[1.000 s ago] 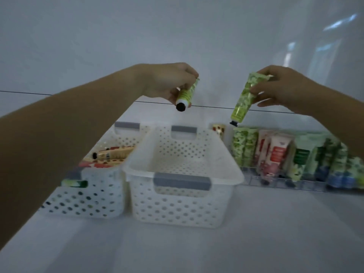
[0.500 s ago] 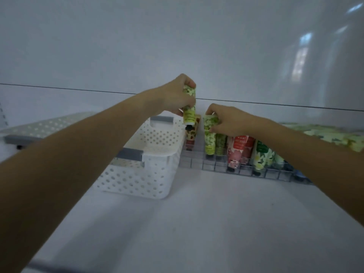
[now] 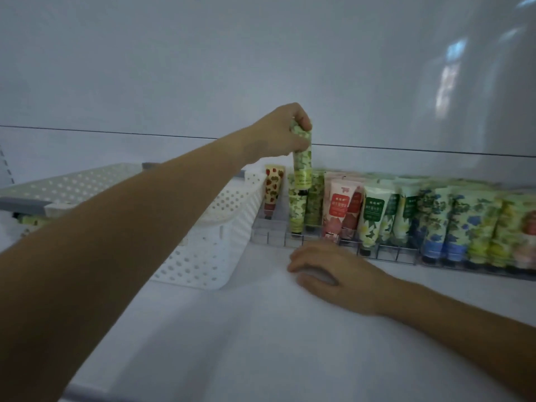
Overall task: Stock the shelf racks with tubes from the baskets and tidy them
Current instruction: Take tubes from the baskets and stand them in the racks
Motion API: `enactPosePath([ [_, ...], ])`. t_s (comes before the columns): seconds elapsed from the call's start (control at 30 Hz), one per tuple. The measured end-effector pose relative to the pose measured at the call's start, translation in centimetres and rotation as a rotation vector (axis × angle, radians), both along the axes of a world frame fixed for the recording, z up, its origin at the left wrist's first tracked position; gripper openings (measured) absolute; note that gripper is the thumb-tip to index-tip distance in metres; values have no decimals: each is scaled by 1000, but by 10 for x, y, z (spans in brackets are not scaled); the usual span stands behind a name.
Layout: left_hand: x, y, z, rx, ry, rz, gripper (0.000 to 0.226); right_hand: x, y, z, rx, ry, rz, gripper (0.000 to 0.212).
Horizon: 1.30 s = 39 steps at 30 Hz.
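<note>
The right hand (image 3: 333, 268), its tube (image 3: 297, 216) now set in the rack (image 3: 388, 255), rests flat and empty on the shelf (image 3: 261, 329) as the left hand (image 3: 285, 132) pinches a second tube (image 3: 302, 166) cap-down above the green row (image 3: 315, 198), likely next in

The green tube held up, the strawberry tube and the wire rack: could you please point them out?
green tube (image 3: 302, 169), head view, middle of its body.
strawberry tube (image 3: 273, 187), head view, printed body.
wire rack (image 3: 388, 254), head view, front rail.
</note>
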<state>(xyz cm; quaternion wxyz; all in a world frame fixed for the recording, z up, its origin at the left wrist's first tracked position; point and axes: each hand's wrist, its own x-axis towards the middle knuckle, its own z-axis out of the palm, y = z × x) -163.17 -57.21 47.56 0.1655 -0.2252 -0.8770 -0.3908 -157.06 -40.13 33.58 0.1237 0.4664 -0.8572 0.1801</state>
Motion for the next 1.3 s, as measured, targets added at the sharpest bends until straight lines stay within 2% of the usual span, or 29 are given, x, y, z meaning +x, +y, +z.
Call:
enactPosePath([
  [0.1,-5,14,-7,-105,49,-19,23,-5,3,-5,-59,-100,-44,20],
  [0.3,-21,22,-26,-389,124,-9,14,-7,3,-10,-66,-79,-30,19],
  [0.4,-19,24,-28,-408,100,-35,7,-7,3,-9,-73,-86,-28,19],
  [0.7,-20,22,-36,-519,32,-20,9,-4,3,-11,-75,-84,-28,20],
  [0.83,-21,28,-34,-637,21,-8,13,-3,3,-11,-83,-70,-23,20],
  [0.93,-19,27,-28,-617,17,-32,12,-1,3,-10,-89,-57,-25,20],
  [1.1,-15,6,-6,-576,34,-47,16,1,2,2,-95,78,-52,21],
  [1.3,-18,-49,22,-533,35,101,31,-8,-26,55,-290,269,-75,19],
])
